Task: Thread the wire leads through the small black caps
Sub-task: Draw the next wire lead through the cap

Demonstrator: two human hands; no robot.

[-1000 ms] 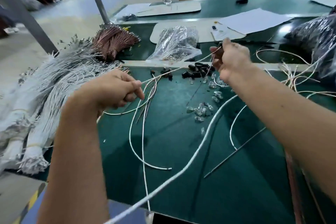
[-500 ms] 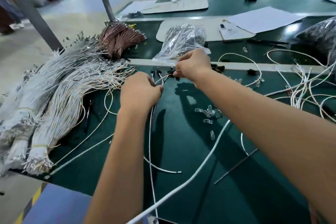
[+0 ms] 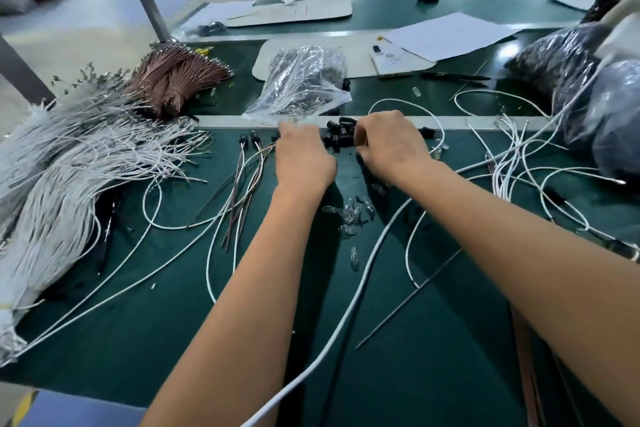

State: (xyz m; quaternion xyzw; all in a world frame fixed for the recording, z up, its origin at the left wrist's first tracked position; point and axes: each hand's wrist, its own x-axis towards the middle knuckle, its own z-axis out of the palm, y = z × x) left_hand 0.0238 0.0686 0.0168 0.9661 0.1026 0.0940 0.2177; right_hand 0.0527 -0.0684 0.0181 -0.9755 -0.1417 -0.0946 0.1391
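Note:
A small pile of black caps lies at the far edge of the green mat, by a pale strip. My left hand is just left of the pile, and thin brown and white wire leads run into its curled fingers. My right hand is at the pile's right side, thumb and fingers curled together over a black cap; the fingertips are mostly hidden. Two leads with black caps on them lie left of my left hand.
A big sheaf of white leads and a brown bundle fill the left. A clear plastic bag sits behind the caps. Clear bulbs lie between my forearms. Loose white wires and dark bags crowd the right. A thin rod lies nearer me.
Both hands have moved forward from mid-mat to the pile of black caps. The right hand, earlier raised and drawing a lead out, now sits at the pile.

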